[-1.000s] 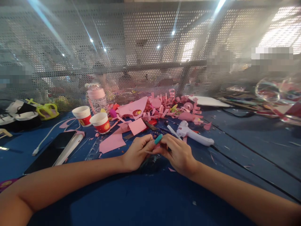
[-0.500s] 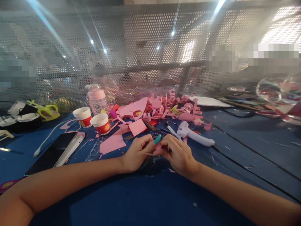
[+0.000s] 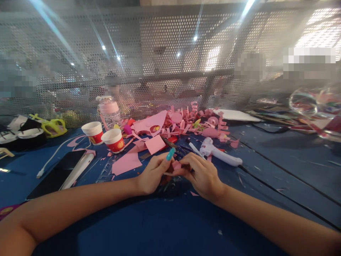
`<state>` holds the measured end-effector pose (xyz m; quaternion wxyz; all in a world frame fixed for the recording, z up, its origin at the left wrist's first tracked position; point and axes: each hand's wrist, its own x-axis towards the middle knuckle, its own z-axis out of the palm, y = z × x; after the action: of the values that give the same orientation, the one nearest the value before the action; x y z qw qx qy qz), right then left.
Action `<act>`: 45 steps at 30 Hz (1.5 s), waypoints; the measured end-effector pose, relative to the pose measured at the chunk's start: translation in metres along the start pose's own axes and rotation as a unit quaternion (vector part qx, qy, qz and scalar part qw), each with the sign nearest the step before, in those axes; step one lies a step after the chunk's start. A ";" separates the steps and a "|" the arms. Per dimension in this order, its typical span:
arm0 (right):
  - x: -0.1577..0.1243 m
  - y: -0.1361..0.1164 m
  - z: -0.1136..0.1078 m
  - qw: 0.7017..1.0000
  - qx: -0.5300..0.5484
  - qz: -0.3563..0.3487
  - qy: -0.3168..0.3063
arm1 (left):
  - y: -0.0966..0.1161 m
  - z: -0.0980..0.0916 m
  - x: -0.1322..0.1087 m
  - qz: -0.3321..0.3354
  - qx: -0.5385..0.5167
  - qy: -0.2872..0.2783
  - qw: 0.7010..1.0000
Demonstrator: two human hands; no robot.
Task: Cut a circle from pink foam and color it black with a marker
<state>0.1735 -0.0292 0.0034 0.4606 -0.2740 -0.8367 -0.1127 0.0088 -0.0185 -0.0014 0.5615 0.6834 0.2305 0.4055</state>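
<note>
My left hand [image 3: 153, 174] and my right hand [image 3: 205, 174] meet low over the blue table [image 3: 160, 227]. Between them is a small folded piece of pink paper or foam [image 3: 176, 165]. My right thumb and fingertips pinch it. The left fingers curl around its other side, partly hidden, with the thumb and its long teal nail raised. Just beyond my hands lie a pink square [image 3: 155, 144], a larger pink sheet [image 3: 127, 163], a dark-bladed tool [image 3: 168, 142] and a white pen [image 3: 195, 148]. A white glue gun [image 3: 223, 155] rests right of my right hand.
Pink scraps [image 3: 183, 122] are heaped along a perforated metal screen [image 3: 170, 46]. Paper cups [image 3: 113, 140], a pink-lidded bottle [image 3: 109, 110] and a black phone [image 3: 57, 174] stand or lie left. A black cord [image 3: 279, 192] crosses the right side. Clear plastic wrapping [image 3: 311, 106] is far right.
My left thumb has lifted and shifted left, away from the pink piece, so more of the piece shows. My right hand has barely moved.
</note>
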 end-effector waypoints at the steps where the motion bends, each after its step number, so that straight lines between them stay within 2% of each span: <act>1: 0.001 0.000 0.000 1.000 -0.005 -0.004 0.000 | 0.000 0.000 0.001 -0.004 0.001 0.001 1.000; 5: 0.002 0.001 0.000 1.000 -0.021 -0.021 0.008 | 0.001 0.001 0.004 -0.014 0.004 0.003 1.000; 10: 0.001 -0.002 -0.001 0.999 -0.024 -0.017 0.013 | 0.004 0.002 0.005 -0.049 -0.008 -0.029 0.998; 18: -0.001 -0.003 0.000 1.000 -0.023 -0.002 0.020 | 0.006 0.003 0.003 -0.038 0.001 -0.032 0.999; 22: 0.000 -0.001 0.000 1.000 -0.015 0.011 0.019 | 0.003 0.002 0.002 -0.004 0.014 -0.010 1.000; 28: 0.000 0.002 -0.001 0.999 -0.002 0.045 -0.015 | 0.001 0.001 0.002 -0.009 0.050 0.015 0.999; 40: 0.002 0.003 0.000 0.999 -0.024 0.003 -0.023 | -0.008 -0.002 0.003 0.010 0.025 0.047 0.999; 45: 0.001 0.004 -0.001 1.000 -0.003 -0.002 -0.017 | -0.004 -0.002 0.005 0.001 0.039 0.039 0.998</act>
<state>0.1759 -0.0260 0.0042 0.4449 -0.2760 -0.8446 -0.1116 0.0103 -0.0125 -0.0035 0.5245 0.6890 0.2666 0.4231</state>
